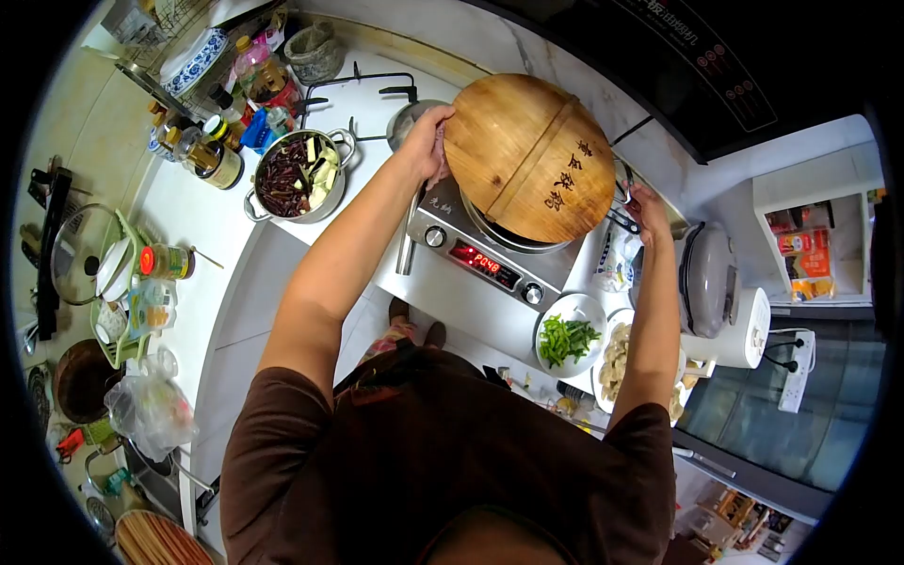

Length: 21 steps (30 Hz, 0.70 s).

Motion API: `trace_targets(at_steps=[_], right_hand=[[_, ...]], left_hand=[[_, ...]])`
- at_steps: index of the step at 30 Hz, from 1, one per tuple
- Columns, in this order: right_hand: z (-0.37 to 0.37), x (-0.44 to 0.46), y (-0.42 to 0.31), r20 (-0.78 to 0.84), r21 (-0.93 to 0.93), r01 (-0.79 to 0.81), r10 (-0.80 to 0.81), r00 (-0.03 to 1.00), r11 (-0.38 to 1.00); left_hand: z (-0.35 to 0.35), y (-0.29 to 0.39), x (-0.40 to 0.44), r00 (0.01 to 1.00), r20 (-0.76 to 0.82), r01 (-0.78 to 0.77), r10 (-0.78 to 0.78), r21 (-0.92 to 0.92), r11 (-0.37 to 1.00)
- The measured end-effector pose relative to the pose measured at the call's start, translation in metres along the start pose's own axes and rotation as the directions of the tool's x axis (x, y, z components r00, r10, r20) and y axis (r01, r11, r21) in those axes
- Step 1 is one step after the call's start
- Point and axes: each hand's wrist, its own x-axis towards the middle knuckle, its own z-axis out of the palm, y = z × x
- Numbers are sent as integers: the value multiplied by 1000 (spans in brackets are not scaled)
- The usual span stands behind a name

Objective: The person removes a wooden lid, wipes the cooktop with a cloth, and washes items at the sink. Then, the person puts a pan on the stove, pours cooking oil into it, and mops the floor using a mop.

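A round wooden lid [513, 141] with dark painted characters and a raised crossbar covers most of a metal pan [490, 233]. The pan stands on a silver induction cooker [443, 209] with a lit red display [484, 264]. My left hand [426, 149] is closed on the lid's left edge, its fingers partly hidden. On the right side, my right hand [648, 213] has its fingers curled beside the lid, next to a shiny metal utensil [621, 192] and a black handle [623, 222]. What its fingers hold cannot be made out.
A two-handled pot [252, 203] of dried chillies and pale chunks stands on the left. Nearer me on the right are a plate of chopped green peppers [568, 341] and a plate of pale slices [615, 363]. A rice cooker [708, 281] stands beyond my right forearm.
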Motion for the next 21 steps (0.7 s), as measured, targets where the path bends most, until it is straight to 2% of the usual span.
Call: trace_targets(at_steps=[4, 7, 13, 16, 20, 21], right_hand=[[3, 1, 0, -54, 106, -9, 15, 998, 994], [5, -3, -4, -55, 123, -30, 37, 998, 992], [14, -10, -11, -80, 100, 2, 6, 997, 995], [14, -3, -9, -101, 52, -24, 29, 994, 998], [7, 10, -1, -82, 52, -31, 35, 996, 998], [5, 12, -1, -78, 55, -30, 35, 996, 998]], left_hand=[[5, 6, -1, 997, 46, 62, -60, -31, 998], [4, 4, 7, 996, 58, -62, 64, -47, 997], [6, 13, 10, 999, 52, 13, -13, -3, 1000], [18, 15, 5, 1000, -14, 19, -18, 84, 996], [26, 25, 6, 988, 145, 49, -50, 8, 999], [24, 27, 17, 991, 129, 35, -37, 20, 999]])
